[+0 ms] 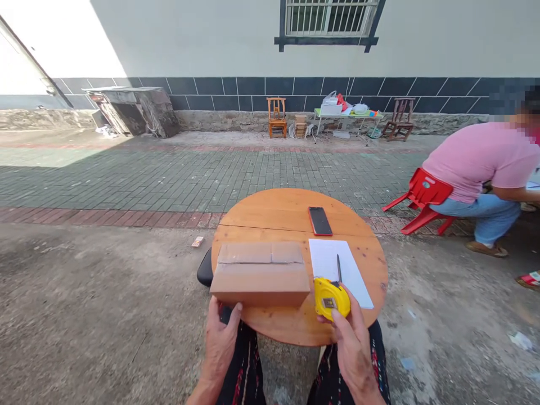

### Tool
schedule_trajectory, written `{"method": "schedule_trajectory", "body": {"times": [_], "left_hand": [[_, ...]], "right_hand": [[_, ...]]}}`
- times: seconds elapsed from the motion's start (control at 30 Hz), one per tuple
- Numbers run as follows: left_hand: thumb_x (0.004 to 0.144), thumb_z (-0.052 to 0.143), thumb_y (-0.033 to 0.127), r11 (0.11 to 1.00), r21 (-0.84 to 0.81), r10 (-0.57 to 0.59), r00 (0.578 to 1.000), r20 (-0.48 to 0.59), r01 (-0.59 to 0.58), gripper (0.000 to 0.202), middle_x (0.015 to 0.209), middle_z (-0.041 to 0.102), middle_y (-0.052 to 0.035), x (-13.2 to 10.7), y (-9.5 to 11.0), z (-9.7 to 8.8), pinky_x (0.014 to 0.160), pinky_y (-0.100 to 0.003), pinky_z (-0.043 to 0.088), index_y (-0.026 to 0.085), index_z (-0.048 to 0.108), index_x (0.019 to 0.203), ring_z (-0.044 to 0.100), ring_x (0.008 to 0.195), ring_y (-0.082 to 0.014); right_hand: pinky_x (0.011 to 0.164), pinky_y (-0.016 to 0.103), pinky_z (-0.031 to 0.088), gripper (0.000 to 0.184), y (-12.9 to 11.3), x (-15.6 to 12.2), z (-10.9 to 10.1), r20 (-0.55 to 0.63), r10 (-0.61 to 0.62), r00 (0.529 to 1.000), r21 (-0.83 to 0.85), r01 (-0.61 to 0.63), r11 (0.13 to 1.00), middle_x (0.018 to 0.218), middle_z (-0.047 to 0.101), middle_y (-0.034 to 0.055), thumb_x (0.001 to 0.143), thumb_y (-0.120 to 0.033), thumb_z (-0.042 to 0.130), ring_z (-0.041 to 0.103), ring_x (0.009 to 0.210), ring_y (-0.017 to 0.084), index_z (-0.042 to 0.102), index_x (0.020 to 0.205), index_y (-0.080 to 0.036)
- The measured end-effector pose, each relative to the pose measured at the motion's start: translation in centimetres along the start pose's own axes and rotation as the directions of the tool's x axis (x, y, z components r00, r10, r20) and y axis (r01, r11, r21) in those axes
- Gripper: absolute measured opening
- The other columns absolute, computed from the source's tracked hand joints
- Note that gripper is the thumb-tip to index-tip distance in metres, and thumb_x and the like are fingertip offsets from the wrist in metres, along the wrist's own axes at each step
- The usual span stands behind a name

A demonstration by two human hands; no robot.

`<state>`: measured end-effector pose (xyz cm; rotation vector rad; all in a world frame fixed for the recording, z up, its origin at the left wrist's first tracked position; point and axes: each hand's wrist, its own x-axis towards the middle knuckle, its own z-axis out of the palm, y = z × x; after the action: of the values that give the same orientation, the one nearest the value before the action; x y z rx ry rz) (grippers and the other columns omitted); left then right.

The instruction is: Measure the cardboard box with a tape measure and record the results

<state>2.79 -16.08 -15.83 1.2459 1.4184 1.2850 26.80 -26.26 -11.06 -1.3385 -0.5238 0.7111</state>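
Observation:
A taped brown cardboard box [261,278] rests on the left front part of a round wooden table [270,214]. My left hand [221,337] is at the box's near left corner, thumb against its front side and the other fingers partly hidden under or behind the corner. In my right hand [352,343] is a yellow tape measure [331,298], gripped between thumb and fingers just above the table's front right. No blade can be seen pulled out. Behind the tape measure lie a white sheet of paper [335,259] and a dark pen [339,268] on top of it.
A phone [320,221] with a red edge lies toward the table's back. To the right, a person in a pink shirt [476,157] sits on a red plastic chair [430,188]. Wooden chairs and a loaded folding table [348,114] stand along the far wall.

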Motion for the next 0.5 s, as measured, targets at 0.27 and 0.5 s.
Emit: {"method": "schedule_trajectory", "body": {"times": [0.27, 0.5], "left_hand": [[0.083, 0.067, 0.049, 1.0, -0.014, 0.002, 1.0, -0.013, -0.002, 0.058, 0.13, 0.063, -0.013, -0.2, -0.2, 0.3, 0.11, -0.046, 0.04, 0.02, 0.053, 0.131, 0.053, 0.13, -0.031], [0.084, 0.066, 0.049, 0.999, -0.051, -0.011, 1.0, 0.026, 0.012, 0.062, 0.136, 0.06, -0.0123, -0.2, -0.4, 0.1, 0.111, -0.045, 0.04, 0.02, 0.051, 0.137, 0.051, 0.132, -0.0304]], "right_hand": [[0.112, 0.052, 0.043, 0.056, -7.8, 2.4, 5.5, 0.452, -0.514, 0.729, -0.318, 0.67, 0.671, 0.151, 0.048, 0.0067, 0.09, -0.02, 0.058, 0.048, 0.137, 0.031, 0.051, 0.144, -0.032], [0.117, 0.06, 0.032, 0.072, -9.2, 3.5, 10.0, 0.857, -0.258, 0.446, -0.361, 0.878, 0.315, 0.159, 0.039, 0.0023, 0.082, -0.017, 0.061, 0.035, 0.146, 0.035, 0.045, 0.149, -0.037]]}}
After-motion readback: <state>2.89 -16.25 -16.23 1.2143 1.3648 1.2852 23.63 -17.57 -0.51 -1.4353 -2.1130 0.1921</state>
